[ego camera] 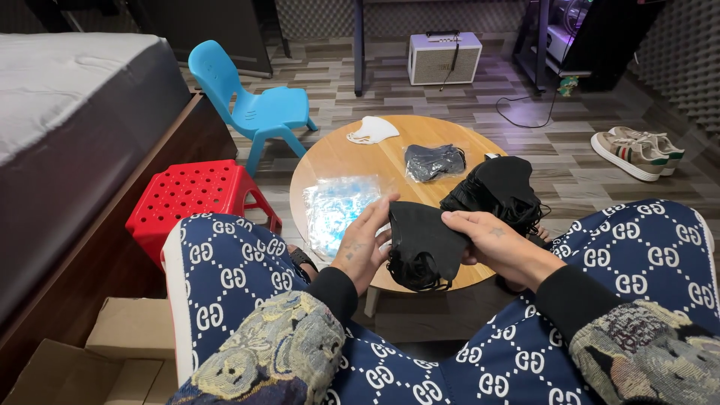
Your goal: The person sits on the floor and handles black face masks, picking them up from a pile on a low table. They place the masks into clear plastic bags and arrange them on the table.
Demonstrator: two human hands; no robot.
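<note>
My hands, left point(362, 244) and right point(491, 241): both gripping one black face mask point(422, 241) over the near edge of the round table point(390, 161). Risk: dangling ear loops snagging fingers, mask dropping floorward.

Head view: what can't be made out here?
- Black face mask: lower edge and ear loops bunched, partly covered by the left hand and right hand.
- Pile of black masks: count unreadable, they overlap.
- Clear plastic bags: contents blurred by glare.
- Round table: near rim hidden by hands and mask.
</note>
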